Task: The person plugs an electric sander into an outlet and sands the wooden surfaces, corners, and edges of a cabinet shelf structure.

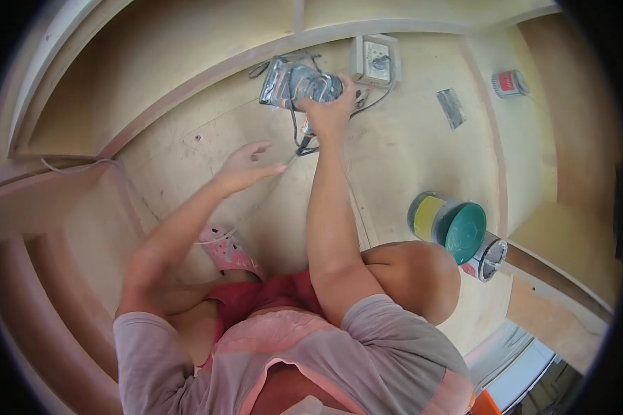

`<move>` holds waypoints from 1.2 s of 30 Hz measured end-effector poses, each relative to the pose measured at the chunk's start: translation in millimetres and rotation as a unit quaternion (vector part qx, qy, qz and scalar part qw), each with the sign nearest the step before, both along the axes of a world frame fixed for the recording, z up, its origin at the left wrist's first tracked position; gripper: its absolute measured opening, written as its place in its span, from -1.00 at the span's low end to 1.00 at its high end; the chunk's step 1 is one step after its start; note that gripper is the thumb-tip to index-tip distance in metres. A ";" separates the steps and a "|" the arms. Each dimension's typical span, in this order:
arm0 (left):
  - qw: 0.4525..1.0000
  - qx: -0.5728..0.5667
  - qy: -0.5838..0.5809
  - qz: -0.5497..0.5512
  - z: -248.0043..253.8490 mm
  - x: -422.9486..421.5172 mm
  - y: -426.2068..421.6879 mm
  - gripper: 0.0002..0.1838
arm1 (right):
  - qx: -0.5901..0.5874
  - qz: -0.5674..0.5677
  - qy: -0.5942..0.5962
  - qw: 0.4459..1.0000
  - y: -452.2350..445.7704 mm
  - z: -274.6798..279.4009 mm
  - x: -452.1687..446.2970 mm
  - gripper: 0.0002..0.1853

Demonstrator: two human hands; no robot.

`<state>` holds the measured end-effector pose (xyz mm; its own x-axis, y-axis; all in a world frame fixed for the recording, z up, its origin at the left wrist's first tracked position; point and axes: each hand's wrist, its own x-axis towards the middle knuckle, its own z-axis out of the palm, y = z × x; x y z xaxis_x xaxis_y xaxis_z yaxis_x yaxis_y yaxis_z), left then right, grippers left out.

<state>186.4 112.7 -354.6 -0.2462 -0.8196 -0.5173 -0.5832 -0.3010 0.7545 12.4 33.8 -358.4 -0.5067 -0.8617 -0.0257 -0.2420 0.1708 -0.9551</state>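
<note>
- Power tool [301, 83], grey and orange, sits over the far part of the wooden panel [394, 152], just beside the socket box [375, 59]; I cannot tell whether it touches the panel.
- Green-lidded can [465, 234] stands near the right knee [422, 280].
- Right hand [331, 111] curls its fingers around the tool's right end.
- Left hand [246, 168] is spread, apart from the tool.
- Socket box holds a plug [382, 63].
- Red-labelled can [511, 84] lies beyond the flat grey plate [450, 108].

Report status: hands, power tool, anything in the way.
Right hand gripping power tool. Left hand open, off the tool. Dark cord draped across tool.
</note>
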 end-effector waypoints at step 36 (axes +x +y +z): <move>0.958 -0.118 -0.073 -0.253 61.8 -29.9 -199.2 -0.38 | 0.025 0.519 0.128 0.845 20.6 85.1 -29.3 -0.27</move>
